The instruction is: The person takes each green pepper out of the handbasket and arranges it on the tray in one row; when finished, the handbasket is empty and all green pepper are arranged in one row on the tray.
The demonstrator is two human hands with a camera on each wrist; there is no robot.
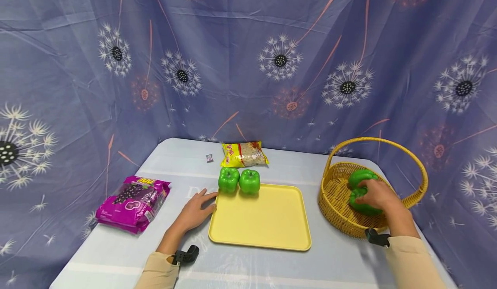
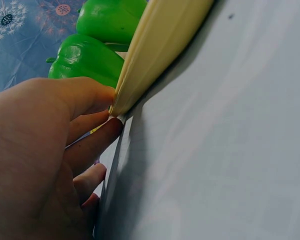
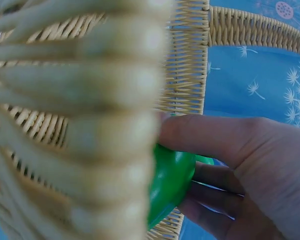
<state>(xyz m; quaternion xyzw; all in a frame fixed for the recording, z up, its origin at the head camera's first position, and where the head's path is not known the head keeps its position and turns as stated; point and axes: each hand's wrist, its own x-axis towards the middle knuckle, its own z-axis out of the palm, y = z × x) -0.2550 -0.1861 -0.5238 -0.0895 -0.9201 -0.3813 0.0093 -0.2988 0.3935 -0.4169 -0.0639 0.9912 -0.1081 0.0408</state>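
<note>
In the head view, my right hand (image 1: 378,194) reaches into a wicker basket (image 1: 335,211) and grips a green bell pepper (image 1: 365,205). A second green pepper (image 1: 361,177) lies behind it. From the right wrist, the thumb and fingers curve round the pepper (image 3: 172,175), partly hidden by the basket rim (image 3: 110,125). My left hand (image 1: 194,210) rests at the left edge of a yellow tray (image 1: 268,220). Its thumb and fingertips touch the tray's side (image 2: 157,50), fingers fairly straight. Two green peppers, a left one (image 1: 228,180) and a right one (image 1: 250,182), sit side by side at the tray's back left.
A purple bag (image 1: 133,202) with grape pictures lies left of the left hand. Behind the tray are a yellow clear-fronted packet (image 1: 244,154) and a tiny wrapped piece (image 1: 209,158). The basket's tall handle (image 1: 376,139) arches over it. A dandelion-print curtain (image 1: 233,64) hangs behind the table.
</note>
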